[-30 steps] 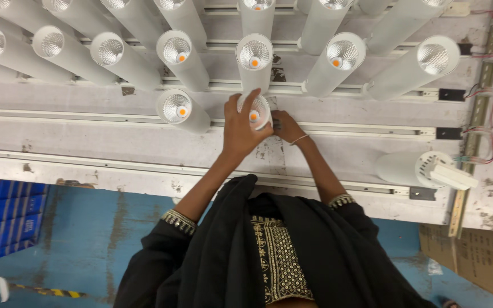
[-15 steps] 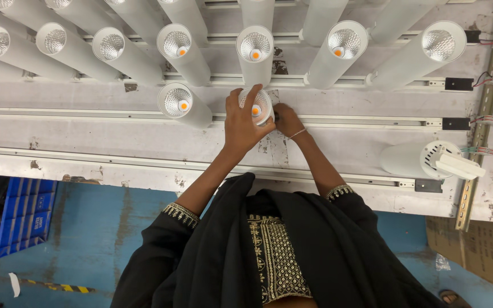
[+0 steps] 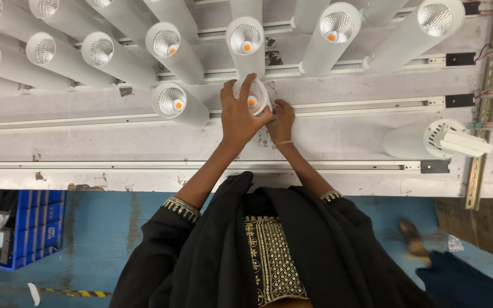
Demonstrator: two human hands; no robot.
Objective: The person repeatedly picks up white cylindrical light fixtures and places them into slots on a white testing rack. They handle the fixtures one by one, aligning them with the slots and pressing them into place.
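Here your left hand (image 3: 239, 117) gripped the lamp (image 3: 250, 94) rim, right hand (image 3: 281, 121) pinched its base; light, fragile glass

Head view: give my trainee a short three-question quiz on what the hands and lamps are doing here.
1. True or false: both hands touch the same white cylindrical lamp.
2. Which hand covers the lamp's front rim: A) left hand B) right hand?
3. What lies at the lower left, on the blue floor?

Key:
1. True.
2. A; the right hand sits at the lamp's side, by the rail.
3. A blue crate.
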